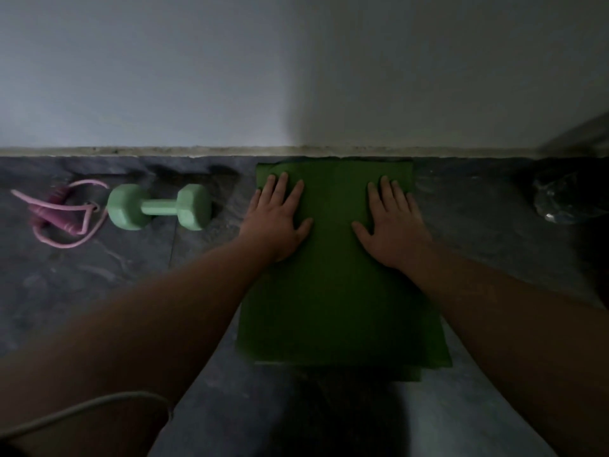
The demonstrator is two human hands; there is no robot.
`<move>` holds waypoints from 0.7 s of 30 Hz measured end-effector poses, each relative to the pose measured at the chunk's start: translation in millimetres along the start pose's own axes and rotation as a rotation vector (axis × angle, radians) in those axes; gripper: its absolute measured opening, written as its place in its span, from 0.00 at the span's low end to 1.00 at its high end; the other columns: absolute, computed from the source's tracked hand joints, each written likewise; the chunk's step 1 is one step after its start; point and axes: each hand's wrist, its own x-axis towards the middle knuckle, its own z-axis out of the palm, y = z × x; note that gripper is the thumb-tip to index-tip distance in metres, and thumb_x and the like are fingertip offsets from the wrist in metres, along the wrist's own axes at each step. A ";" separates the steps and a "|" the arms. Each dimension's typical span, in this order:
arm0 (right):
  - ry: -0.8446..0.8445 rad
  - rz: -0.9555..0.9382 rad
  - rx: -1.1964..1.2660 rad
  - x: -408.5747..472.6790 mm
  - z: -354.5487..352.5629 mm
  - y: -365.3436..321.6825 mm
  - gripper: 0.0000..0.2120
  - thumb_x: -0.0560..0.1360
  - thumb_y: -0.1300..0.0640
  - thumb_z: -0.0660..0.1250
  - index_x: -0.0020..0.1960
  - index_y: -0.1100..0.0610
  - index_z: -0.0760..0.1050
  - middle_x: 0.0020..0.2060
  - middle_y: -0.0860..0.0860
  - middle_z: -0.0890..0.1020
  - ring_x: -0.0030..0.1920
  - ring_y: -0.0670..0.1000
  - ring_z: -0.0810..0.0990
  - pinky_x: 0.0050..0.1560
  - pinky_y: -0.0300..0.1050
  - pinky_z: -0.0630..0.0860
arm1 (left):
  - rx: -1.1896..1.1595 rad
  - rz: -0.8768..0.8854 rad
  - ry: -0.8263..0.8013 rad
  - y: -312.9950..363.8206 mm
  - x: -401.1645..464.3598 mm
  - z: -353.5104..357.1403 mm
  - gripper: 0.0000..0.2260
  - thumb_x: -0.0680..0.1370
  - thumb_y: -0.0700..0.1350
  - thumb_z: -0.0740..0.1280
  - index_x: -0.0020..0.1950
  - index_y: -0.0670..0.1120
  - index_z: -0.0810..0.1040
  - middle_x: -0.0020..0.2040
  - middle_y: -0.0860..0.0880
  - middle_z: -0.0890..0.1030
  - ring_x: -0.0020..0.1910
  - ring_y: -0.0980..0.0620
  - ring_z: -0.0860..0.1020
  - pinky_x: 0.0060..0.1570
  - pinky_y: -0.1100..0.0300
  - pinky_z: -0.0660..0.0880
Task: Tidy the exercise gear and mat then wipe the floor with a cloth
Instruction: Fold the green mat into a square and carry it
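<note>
Mat (339,291), folded and dark green, lies flat on the floor (99,291) in front of us, its far edge right against the foot of the wall (296,77). We have both hands spread on its far half, palms down, fingers straight and pointing toward the wall.

Our left hand (280,222) rests near the mat's left edge, with the heel of the palm partly off the side over the floor and the thumb angled inward. Our right hand (392,225) lies near the right edge, thumb also turned inward, so the two thumbs point at each other across a bare strip of green. Neither hand curls around anything; they lie flat on the top layer. Our bare forearms run back toward us from both sides.

At the near end of the mat, a lower layer sticks out a little past the upper one, showing that it is folded in layers.

To the left of the mat, on the dark stone-patterned floor, a pale green dumbbell (159,206) lies on its side, parallel to the wall and close to the left hand but not touching the mat. Just beyond it to the left lies a pink skipping rope (62,214), loosely bundled, its loops reaching the dumbbell's left head.

Far to the right, near the wall, sits a dim shiny object (560,201) that is too dark for us to make out. A pale cable (99,405) curves across the lower left corner.
</note>
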 end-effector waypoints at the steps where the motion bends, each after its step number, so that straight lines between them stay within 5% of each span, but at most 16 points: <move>1: -0.008 -0.008 -0.001 -1.5 -2.5 0.1 0.40 0.78 0.32 0.43 0.80 0.55 0.36 0.80 0.57 0.40 0.79 0.57 0.40 0.78 0.57 0.42 | -0.006 0.004 -0.013 0.3 -1.3 -3.2 0.34 0.79 0.65 0.51 0.80 0.55 0.40 0.81 0.47 0.39 0.79 0.46 0.38 0.77 0.46 0.42; 5: 0.114 -0.043 -0.044 -24.4 -12.8 -0.1 0.38 0.78 0.35 0.37 0.80 0.57 0.41 0.80 0.60 0.45 0.79 0.58 0.44 0.78 0.58 0.43 | 0.025 0.057 0.075 2.7 -20.6 -15.3 0.32 0.81 0.62 0.50 0.80 0.54 0.40 0.81 0.46 0.40 0.79 0.46 0.37 0.76 0.45 0.39; 11: 0.248 -0.095 0.071 -93.6 -29.0 -10.1 0.35 0.80 0.39 0.43 0.80 0.59 0.48 0.79 0.59 0.51 0.79 0.58 0.48 0.78 0.59 0.49 | -0.023 0.150 0.072 19.5 -93.1 -20.2 0.34 0.80 0.62 0.50 0.80 0.50 0.41 0.81 0.46 0.40 0.78 0.47 0.36 0.77 0.43 0.41; 21: 0.106 -0.146 0.072 -196.6 32.0 -17.1 0.35 0.80 0.38 0.48 0.81 0.56 0.49 0.80 0.58 0.50 0.80 0.57 0.45 0.77 0.60 0.50 | 0.091 0.240 0.080 24.4 -188.0 45.7 0.34 0.79 0.65 0.50 0.81 0.50 0.48 0.81 0.41 0.51 0.79 0.40 0.46 0.75 0.37 0.50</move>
